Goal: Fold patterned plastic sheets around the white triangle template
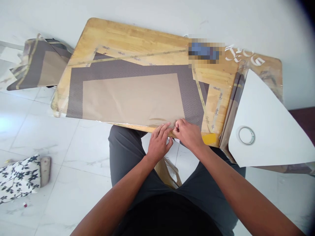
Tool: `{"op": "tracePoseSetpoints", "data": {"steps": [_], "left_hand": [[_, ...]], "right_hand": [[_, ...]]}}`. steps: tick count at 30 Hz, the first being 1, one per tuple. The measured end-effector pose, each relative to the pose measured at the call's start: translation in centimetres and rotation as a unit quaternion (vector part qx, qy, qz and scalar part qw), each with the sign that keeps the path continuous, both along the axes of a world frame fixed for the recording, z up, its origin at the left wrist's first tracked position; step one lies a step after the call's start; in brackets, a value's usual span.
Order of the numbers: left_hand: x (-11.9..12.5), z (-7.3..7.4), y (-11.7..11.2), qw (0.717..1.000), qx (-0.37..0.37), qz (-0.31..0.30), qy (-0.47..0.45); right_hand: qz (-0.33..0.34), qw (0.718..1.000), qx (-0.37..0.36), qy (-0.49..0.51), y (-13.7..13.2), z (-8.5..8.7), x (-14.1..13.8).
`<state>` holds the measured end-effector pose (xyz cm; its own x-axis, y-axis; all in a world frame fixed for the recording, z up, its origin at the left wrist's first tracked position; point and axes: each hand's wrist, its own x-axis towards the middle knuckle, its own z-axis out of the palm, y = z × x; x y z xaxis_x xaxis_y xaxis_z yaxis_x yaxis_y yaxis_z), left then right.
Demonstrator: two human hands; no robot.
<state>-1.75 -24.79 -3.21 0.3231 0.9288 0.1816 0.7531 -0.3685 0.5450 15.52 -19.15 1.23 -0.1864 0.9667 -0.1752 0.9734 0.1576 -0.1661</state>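
Note:
A beige sheet with a dark brown patterned border (130,95) lies on the wooden table (157,41). At its near edge, the fingers of my left hand (159,140) are stretched out and rest on the sheet. Just to the right, my right hand (188,133) is closed, its thumb and fingers pinched together at the same edge. What is between those fingertips is hidden. The sheet bulges in a small crease in front of my hands. Strips of printed tape (203,98) run over the table around the sheet.
At right, a tape roll (246,135) lies on a large white sheet (268,144) beside folded brown material (230,114). White scraps (246,55) and a blurred blue object (204,52) are at the back. More brown sheets (46,65) stand left; a floral cushion (21,178) is on the floor.

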Motion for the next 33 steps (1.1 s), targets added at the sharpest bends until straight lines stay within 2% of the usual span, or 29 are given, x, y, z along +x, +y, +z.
{"op": "tracePoseSetpoints", "data": {"steps": [7, 10, 12, 15, 16, 17, 18, 21, 23, 25, 27, 33], "left_hand": [[0.1, 0.1, 0.0, 1.0, -0.002, 0.007, 0.002], [0.1, 0.3, 0.0, 1.0, 0.001, 0.005, 0.007], [0.1, 0.3, 0.0, 1.0, 0.003, 0.004, 0.011], [0.1, 0.3, 0.0, 1.0, 0.005, 0.007, 0.013], [0.1, 0.3, 0.0, 1.0, 0.006, 0.008, 0.014], [0.1, 0.2, 0.0, 1.0, 0.007, 0.008, 0.014], [0.2, 0.2, 0.0, 1.0, 0.01, 0.008, 0.014], [0.2, 0.2, 0.2, 1.0, 0.022, 0.01, 0.012], [0.2, 0.3, 0.3, 1.0, 0.027, 0.013, 0.009], [0.2, 0.4, 0.4, 1.0, 0.026, 0.014, 0.009], [0.2, 0.5, 0.4, 1.0, 0.024, 0.011, 0.01], [0.3, 0.7, 0.3, 1.0, 0.027, 0.008, 0.011]], "right_hand": [[-0.068, 0.995, 0.008, 0.078, -0.9, 0.1, 1.2], [-0.136, 0.975, -0.005, 0.177, -1.2, 0.8, 1.9], [-0.215, 0.927, -0.025, 0.305, -1.4, 1.3, 2.9], [-0.328, 0.796, -0.034, 0.507, -2.1, 2.2, 4.7], [-0.344, 0.768, -0.025, 0.539, -2.4, 2.4, 5.2], [-0.345, 0.766, -0.015, 0.542, -2.7, 2.5, 5.5], [-0.333, 0.789, -0.006, 0.517, -3.0, 2.6, 5.5], [-0.225, 0.909, 0.008, 0.352, -3.5, 2.1, 3.9], [-0.15, 0.954, 0.022, 0.258, -3.3, 1.4, 2.0], [-0.111, 0.971, 0.044, 0.207, -2.9, 0.6, 0.4], [-0.104, 0.975, 0.059, 0.189, -2.7, 0.1, -0.3], [-0.151, 0.961, 0.087, 0.212, -3.3, 0.4, 1.5]]}}
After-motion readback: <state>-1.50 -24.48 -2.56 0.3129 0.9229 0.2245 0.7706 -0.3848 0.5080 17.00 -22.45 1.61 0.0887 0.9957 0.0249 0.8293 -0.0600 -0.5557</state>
